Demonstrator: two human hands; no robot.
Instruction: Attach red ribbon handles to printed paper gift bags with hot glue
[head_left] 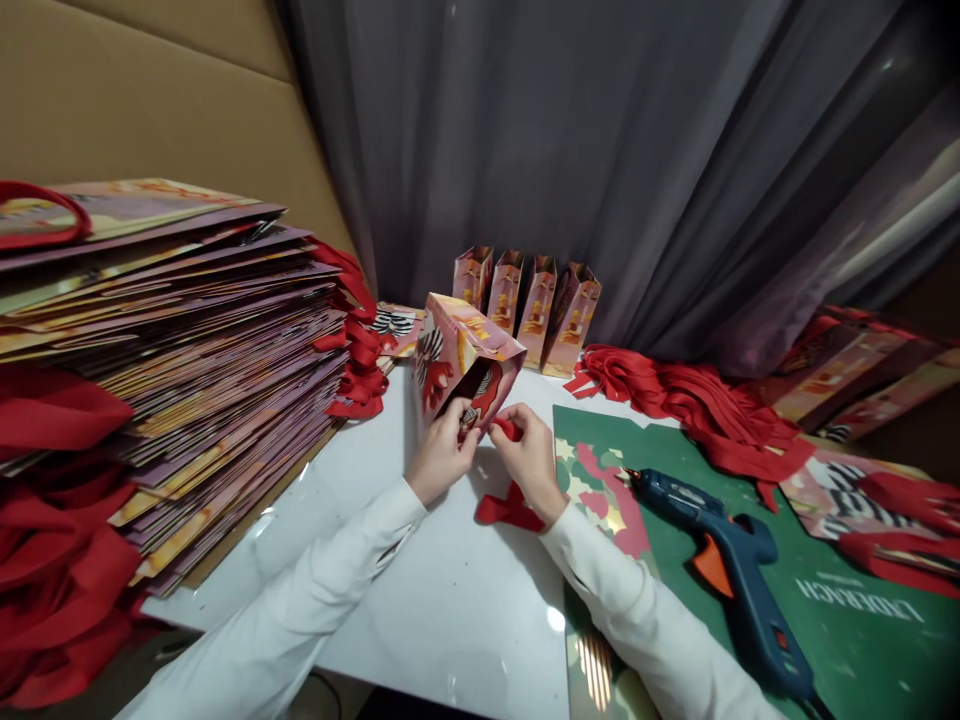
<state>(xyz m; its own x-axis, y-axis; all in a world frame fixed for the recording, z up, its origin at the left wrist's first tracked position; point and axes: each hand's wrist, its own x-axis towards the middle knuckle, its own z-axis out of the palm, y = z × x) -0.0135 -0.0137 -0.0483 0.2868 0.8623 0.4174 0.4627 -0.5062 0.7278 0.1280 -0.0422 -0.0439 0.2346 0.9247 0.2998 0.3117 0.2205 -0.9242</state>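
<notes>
A pink and yellow paper gift bag (450, 350) with a zebra-striped bow print is tilted over the white table, its open mouth facing me. My left hand (442, 452) grips the near rim, thumb outside and fingers partly inside the opening. Close beside it, my right hand (527, 455) pinches a red ribbon (508, 429) at the bag's lower right edge. The ribbon's loose end (510, 508) hangs below that hand, over the table. Whether the ribbon touches the bag is hidden by my fingers.
At left rises a tall stack of flat bags (240, 400) with red ribbons. Several upright bags (570, 320) stand behind. A heap of cut red ribbons (690, 400) lies at right, near a blue glue gun (720, 540) on a green board (847, 640). A grey curtain (480, 130) hangs behind.
</notes>
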